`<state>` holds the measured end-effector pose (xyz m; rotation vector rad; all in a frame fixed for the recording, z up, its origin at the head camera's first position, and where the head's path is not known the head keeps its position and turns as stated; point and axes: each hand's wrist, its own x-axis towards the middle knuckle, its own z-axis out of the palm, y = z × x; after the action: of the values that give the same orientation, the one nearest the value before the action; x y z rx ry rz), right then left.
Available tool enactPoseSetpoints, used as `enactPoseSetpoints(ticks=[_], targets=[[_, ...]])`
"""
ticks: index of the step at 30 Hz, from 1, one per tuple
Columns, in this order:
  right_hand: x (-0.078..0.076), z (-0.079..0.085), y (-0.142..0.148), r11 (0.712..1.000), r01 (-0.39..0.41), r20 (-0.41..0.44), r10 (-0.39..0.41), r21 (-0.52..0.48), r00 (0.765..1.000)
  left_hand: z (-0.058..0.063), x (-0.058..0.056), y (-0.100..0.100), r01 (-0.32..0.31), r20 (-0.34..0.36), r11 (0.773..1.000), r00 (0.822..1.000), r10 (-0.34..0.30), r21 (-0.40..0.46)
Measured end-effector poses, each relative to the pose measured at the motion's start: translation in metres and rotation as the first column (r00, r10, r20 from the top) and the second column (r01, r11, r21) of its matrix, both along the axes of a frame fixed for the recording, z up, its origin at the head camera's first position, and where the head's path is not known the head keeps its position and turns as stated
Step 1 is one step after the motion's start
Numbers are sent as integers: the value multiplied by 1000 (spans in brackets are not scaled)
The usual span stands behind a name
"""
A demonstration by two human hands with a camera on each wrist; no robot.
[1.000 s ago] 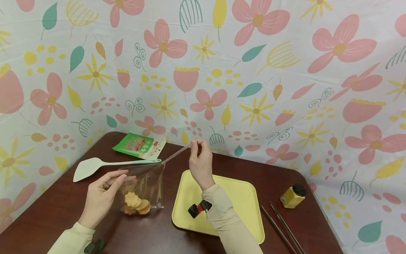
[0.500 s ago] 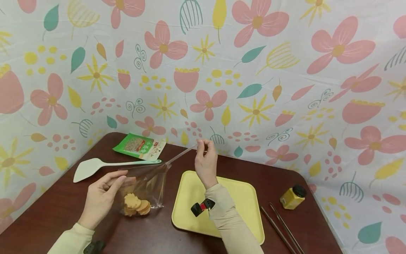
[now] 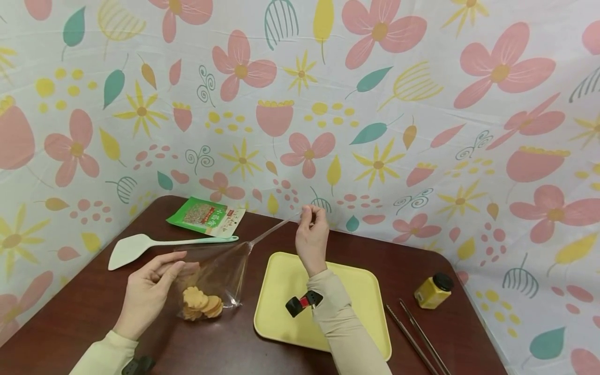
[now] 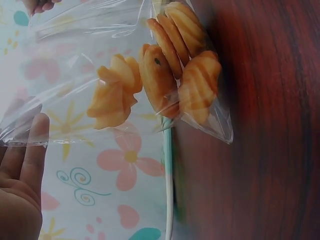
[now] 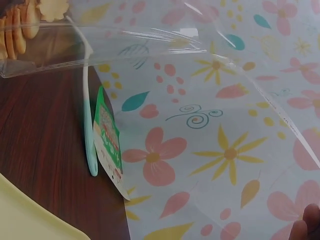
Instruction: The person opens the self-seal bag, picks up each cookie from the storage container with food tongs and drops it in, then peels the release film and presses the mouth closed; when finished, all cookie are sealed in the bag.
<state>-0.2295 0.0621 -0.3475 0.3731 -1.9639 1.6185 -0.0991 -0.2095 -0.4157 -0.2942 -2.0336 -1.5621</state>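
A clear plastic bag [image 3: 225, 273] with several golden cookies [image 3: 202, 303] at its bottom is left of centre in the head view. My left hand [image 3: 147, 294] pinches the bag's upper left side between thumb and fingers. In the left wrist view its fingers [image 4: 35, 155] lie stretched along the film, beside the ridged cookies [image 4: 160, 80]. From the bag's upper right corner a narrow clear strip [image 3: 276, 226] runs taut up to my right hand [image 3: 313, 239], which pinches its far end above the tray. Only the fingertips [image 5: 306, 225] show in the right wrist view.
A yellow tray [image 3: 361, 297] lies under the right forearm. Behind the bag are a pale green spatula [image 3: 136, 250] and a green packet [image 3: 201, 213]. Metal tongs [image 3: 417, 338] and a yellow jar [image 3: 432, 291] with a black lid are at right. Floral cloth hangs behind.
My right hand has moved steadily to the right, drawing the strip along. The bag's upper right corner has stretched rightward into a point. The left hand has hardly moved.
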Motion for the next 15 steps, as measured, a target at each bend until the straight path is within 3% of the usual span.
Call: enactPoseSetpoints(ticks=[7, 12, 15], targets=[[12, 15, 2, 1000, 13, 17, -13, -22, 1000, -4, -2, -2, -23, 3, 1000, 1000, 23, -5], [10, 13, 4, 999, 11, 15, -11, -53, 1000, -5, -2, -3, -24, 10, 1000, 1000, 24, -14], [1, 3, 6, 998, 8, -1, -8, -66, 1000, -5, -1, -3, -25, 29, 1000, 999, 26, -14]])
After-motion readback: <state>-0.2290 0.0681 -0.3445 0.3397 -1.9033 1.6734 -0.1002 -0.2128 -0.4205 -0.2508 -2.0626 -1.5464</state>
